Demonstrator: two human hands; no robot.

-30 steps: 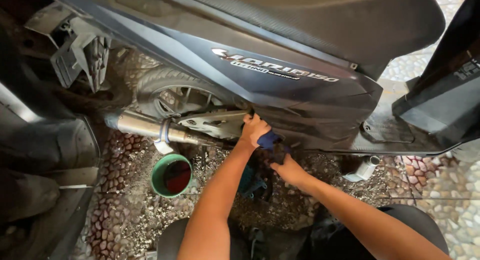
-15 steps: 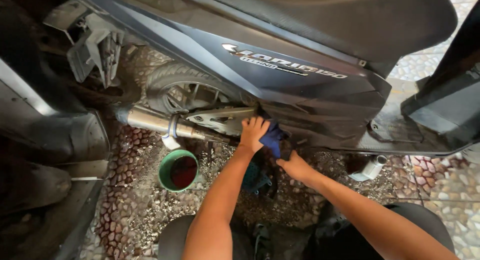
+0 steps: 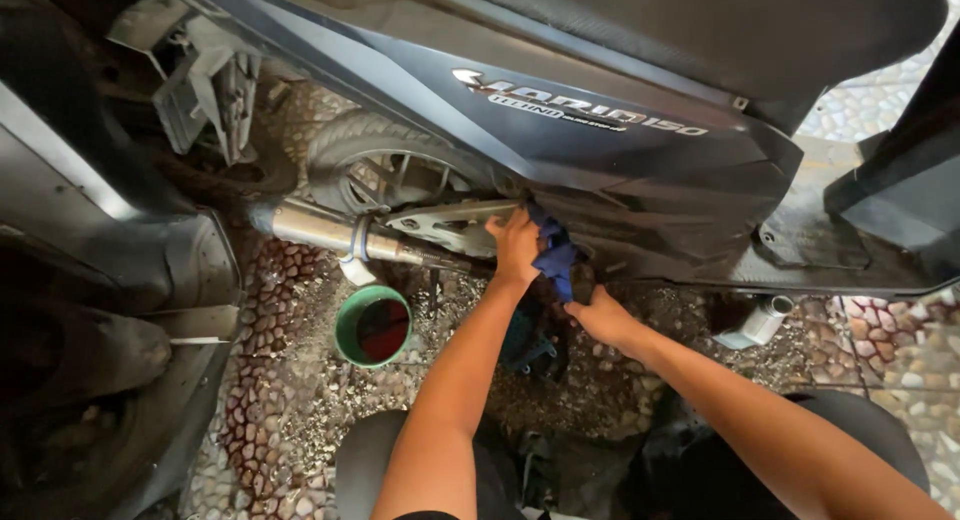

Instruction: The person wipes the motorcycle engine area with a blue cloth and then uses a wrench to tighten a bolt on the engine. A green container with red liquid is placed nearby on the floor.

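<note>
While the left hand (image 3: pixel 515 245) presses a blue rag (image 3: pixel 552 260), fingers closed on it, under the scooter body (image 3: pixel 620 170) beside the exhaust pipe (image 3: pixel 330 230), right hand (image 3: pixel 598 315) grip hidden below; best wiped firmly, green cup (image 3: pixel 372 326) kept left of both hands.

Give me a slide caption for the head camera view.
Left hand presses a blue rag under a scooter; right hand reaches below.

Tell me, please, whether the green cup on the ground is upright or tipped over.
Upright: the green cup stands on the pebbled ground, its round mouth facing up, with dark red liquid inside.
</note>
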